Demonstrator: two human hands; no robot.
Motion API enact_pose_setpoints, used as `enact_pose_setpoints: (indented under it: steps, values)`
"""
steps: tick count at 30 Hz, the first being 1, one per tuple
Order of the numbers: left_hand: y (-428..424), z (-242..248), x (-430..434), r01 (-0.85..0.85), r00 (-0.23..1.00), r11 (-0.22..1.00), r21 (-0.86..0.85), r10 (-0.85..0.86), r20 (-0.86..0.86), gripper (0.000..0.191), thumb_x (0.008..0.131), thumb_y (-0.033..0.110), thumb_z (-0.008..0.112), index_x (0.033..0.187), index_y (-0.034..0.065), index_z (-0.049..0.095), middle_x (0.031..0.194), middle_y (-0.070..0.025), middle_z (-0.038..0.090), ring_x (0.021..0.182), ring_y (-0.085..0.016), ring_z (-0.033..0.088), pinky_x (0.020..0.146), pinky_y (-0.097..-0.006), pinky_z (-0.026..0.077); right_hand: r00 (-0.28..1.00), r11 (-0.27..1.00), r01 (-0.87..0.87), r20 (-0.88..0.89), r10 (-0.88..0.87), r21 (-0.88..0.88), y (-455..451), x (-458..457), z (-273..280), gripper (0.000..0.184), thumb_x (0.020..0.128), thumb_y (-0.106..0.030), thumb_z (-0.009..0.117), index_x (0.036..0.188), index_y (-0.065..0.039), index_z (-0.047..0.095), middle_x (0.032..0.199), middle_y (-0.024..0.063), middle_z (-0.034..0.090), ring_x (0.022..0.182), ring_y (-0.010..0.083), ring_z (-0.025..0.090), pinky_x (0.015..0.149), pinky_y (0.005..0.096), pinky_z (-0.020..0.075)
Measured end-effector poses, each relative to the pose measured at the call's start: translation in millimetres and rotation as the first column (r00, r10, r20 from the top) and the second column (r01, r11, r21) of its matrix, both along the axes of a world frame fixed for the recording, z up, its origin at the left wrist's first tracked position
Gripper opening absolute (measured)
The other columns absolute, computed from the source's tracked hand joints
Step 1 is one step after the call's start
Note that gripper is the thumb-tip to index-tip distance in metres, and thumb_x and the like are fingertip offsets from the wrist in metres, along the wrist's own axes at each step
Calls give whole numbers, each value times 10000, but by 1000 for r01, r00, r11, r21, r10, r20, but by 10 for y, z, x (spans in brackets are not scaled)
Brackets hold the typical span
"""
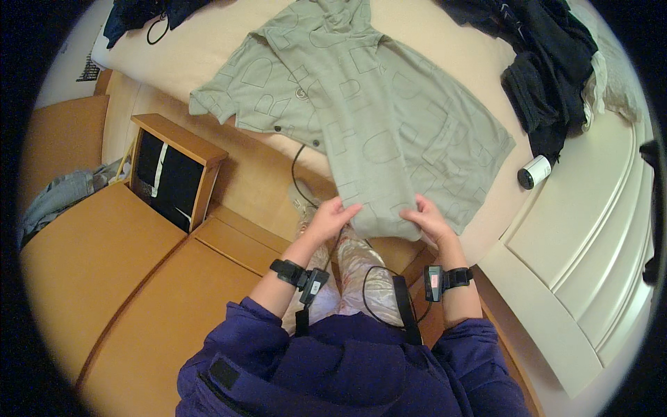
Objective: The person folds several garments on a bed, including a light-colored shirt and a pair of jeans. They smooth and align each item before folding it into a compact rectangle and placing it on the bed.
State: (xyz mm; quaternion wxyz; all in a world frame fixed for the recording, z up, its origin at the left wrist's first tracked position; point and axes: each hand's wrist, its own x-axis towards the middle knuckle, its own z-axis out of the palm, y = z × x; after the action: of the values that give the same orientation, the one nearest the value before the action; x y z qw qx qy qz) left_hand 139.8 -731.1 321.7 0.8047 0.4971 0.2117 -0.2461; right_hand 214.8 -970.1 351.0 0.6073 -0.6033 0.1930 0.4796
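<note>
A grey-green hooded garment [443, 125] with outlined letter shapes lies spread over a pale bed. One long panel of it, perhaps a sleeve or a folded side, stretches towards me. My left hand [333, 216] grips the left corner of that panel's near end, thumb on top. At the right corner, my right hand [430, 219] pinches the cloth the same way. Between them the end hangs just past the bed's edge. Two dark snap buttons [316, 143] show on the garment's left part. The fingers beneath the cloth are hidden.
Dark clothing [542, 78] is heaped on the bed's right side, beside a white bottle with a black cap [534, 172]. A cream panelled headboard [568, 224] borders the right. An open wooden drawer [180, 169] juts out from the brown cabinet [120, 250] at left. Cables hang near my legs.
</note>
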Motion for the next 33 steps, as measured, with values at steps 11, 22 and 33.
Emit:
enact_pose_setpoints:
  steps: [11,22,33]
  values:
    - [-230,-216,-498,286,870,958,14,-253,-423,276,887,329,580,889,53,557,833,-53,630,668,-123,609,643,-231,467,997,992,-66,44,71,-110,-183,-342,-134,474,831,-108,632,1259,-1,457,1240,92,523,1098,143,492,935,282,393]
    - [-156,993,1065,130,966,991,-36,-119,230,266,926,261,513,890,17,613,792,-13,622,729,-85,563,659,-247,452,539,266,829,-576,-615,492,-517,240,247,396,897,-151,524,1251,7,444,1187,147,549,970,234,599,868,346,503]
    - [763,318,1836,-114,883,104,988,-445,148,356,785,286,664,1036,40,613,1022,-134,608,965,-317,531,868,-390,421,264,262,965,-87,-961,28,-615,610,-551,340,921,-342,480,1066,-34,499,972,90,594,837,193,576,700,295,504]
